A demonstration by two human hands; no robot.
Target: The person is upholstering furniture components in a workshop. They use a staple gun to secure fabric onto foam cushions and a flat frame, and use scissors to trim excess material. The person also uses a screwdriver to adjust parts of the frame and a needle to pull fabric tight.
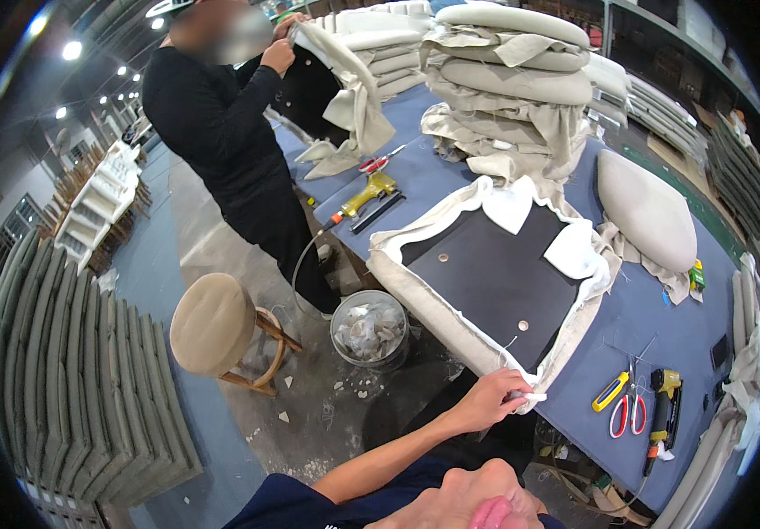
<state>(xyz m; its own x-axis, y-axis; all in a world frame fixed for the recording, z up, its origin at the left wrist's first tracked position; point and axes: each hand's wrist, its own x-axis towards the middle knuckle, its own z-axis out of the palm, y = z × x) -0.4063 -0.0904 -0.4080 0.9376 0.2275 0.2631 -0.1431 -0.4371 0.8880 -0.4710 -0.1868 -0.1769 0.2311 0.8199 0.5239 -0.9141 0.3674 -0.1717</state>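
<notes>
A padded seat cushion [494, 273] lies face down on the blue-covered table in front of me, its black underside up. Beige fabric and white padding are folded around its edge, and two white padding flaps lie over its far and right corners. My left hand [494, 401] is closed on the fabric at the near corner, pinching it where a bit of white padding sticks out. A loose thread rises beside the fingers. My right hand is not in view.
To the right lie a yellow-handled screwdriver [611, 391], red-handled scissors [630, 414] and an air stapler [663, 410]. Covered cushions [512, 84] are stacked at the back. Across the table, a person [212, 115] holds another seat. A scrap bucket [369, 330] and stool [214, 324] stand left.
</notes>
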